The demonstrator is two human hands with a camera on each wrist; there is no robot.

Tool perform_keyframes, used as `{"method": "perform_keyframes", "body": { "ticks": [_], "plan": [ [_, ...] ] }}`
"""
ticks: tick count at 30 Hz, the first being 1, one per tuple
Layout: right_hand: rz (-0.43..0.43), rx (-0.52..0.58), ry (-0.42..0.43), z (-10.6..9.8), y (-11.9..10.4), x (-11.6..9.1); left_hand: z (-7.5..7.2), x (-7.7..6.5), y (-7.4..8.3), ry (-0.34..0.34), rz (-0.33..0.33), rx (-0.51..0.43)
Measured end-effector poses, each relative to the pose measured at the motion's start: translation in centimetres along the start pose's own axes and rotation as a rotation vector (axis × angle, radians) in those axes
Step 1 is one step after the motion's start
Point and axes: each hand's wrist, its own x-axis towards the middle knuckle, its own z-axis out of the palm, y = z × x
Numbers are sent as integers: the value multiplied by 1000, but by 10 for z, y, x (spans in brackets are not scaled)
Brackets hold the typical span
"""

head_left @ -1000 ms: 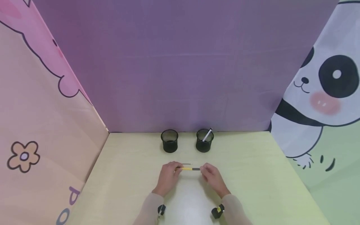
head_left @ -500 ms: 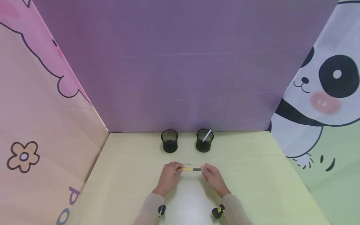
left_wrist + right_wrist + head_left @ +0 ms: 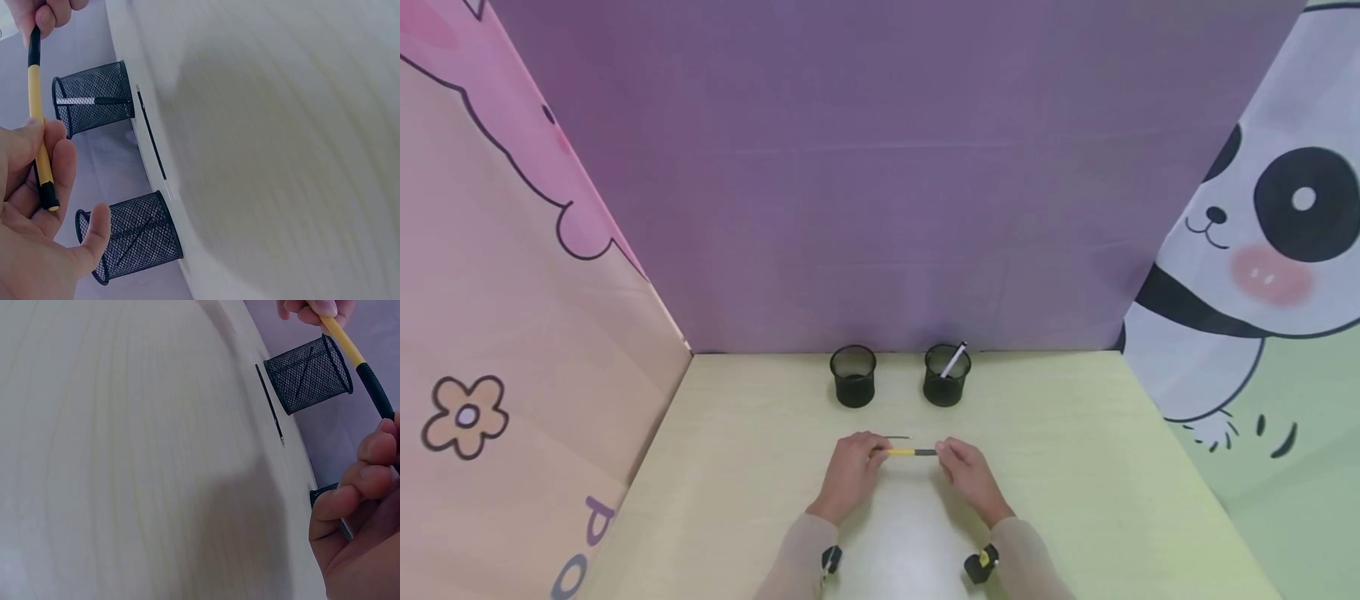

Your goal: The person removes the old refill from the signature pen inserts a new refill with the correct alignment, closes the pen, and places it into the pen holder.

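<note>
My left hand (image 3: 852,468) pinches the yellow barrel of a pen (image 3: 36,94) between thumb and fingers. The pen's dark grip end is pinched by my right hand (image 3: 970,473), so it lies level between both hands. In the left wrist view, the barrel's black back end and clip show beside the left fingers. Just beyond the hands, a thin dark pen refill (image 3: 270,405) with a silvery tip lies on the table, partly hidden by the left hand in the head view. The front tip of the pen is covered by my right fingers.
Two black mesh pen holders stand upright near the table's back edge. The left holder (image 3: 853,392) has a thin dark stick visible through its mesh; the right holder (image 3: 943,390) contains a white pen (image 3: 953,359) with a black end. A purple wall (image 3: 880,208) rises behind the table (image 3: 730,467).
Both hands and the pen have shifted very slightly to the right since a second ago. The grip on the pen looks the same. The refill and holders stay put.
</note>
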Motion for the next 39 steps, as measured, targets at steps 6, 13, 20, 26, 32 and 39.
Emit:
{"method": "perform_keyframes", "body": {
  "ticks": [6,13,20,26,32,39],
  "plan": [
    [1,22,-10,0,1,0,-2,-2,2,9,7,13],
    [8,14,-11,1,1,0,-1,-2,1,2,-7,12],
    [-2,16,1,2,3,0,-1,-3,1,15,-2,14],
    [3,38,11,1,2,0,-1,-3,0,21,5,0],
    [3,48,19,0,4,0,0,-3,-3,2,-13,-41],
    [-6,10,35,-3,5,0,-2,-3,-6,-17,-23,-56]
  ]
}}
